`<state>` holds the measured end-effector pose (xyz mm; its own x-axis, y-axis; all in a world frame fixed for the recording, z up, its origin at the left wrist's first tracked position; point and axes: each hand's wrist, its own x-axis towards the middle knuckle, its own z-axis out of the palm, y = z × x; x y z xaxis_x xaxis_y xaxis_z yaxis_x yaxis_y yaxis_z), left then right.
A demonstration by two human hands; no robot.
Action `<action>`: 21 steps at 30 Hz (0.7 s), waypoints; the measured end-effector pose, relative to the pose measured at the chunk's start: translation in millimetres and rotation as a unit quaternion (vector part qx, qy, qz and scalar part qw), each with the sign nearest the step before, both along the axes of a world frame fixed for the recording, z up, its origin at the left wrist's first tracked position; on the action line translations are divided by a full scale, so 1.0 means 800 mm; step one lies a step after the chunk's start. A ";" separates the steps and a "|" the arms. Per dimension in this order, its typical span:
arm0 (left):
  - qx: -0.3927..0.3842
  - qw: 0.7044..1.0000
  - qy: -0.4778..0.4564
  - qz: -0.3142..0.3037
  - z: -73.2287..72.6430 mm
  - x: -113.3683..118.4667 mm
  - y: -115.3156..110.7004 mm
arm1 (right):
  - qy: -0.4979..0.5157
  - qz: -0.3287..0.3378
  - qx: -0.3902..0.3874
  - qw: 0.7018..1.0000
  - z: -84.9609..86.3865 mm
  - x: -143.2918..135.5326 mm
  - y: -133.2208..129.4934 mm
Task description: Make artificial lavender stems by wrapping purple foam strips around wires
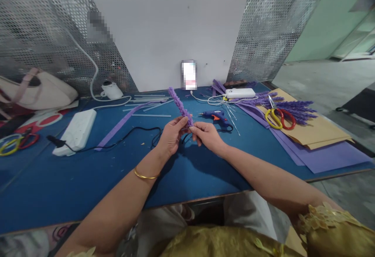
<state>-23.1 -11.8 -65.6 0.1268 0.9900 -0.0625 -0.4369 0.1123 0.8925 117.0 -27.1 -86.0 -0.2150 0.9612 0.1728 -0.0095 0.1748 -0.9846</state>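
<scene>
A purple paper lavender stem (179,104) slants up and to the left above the middle of the blue table. My left hand (172,134) is closed around its lower part, thumb on top. At the stem's bottom end, my right hand (206,135) pinches it between thumb and fingertips. The two hands nearly touch there. Just beyond my right hand lies a blue glue gun (215,115) with an orange trigger, its nozzle pointing left. Its black cable passes partly behind my hands.
Glue sticks (150,115) and a purple paper strip (117,129) lie left of centre. A white power strip (76,131) sits farther left. On the right, scissors (279,118) and finished lavender stems (299,109) rest on brown paper (319,132). A phone (189,75) leans against a white board (175,34).
</scene>
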 end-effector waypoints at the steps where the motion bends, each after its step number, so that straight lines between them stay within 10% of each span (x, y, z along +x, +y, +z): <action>1: 0.006 1.000 0.005 0.004 0.000 -0.001 0.001 | -0.001 0.007 -0.003 1.000 0.000 0.000 0.000; 21: 0.053 0.998 0.000 0.043 -0.002 0.000 0.003 | 0.150 0.093 -0.135 0.975 0.008 0.005 -0.004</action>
<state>-23.0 -9.7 -66.9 0.0406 0.9983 0.0423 -0.4413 -0.0201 0.8971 120.7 -30.0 -79.8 -0.3684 0.9297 0.0008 -0.3101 -0.1220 -0.9428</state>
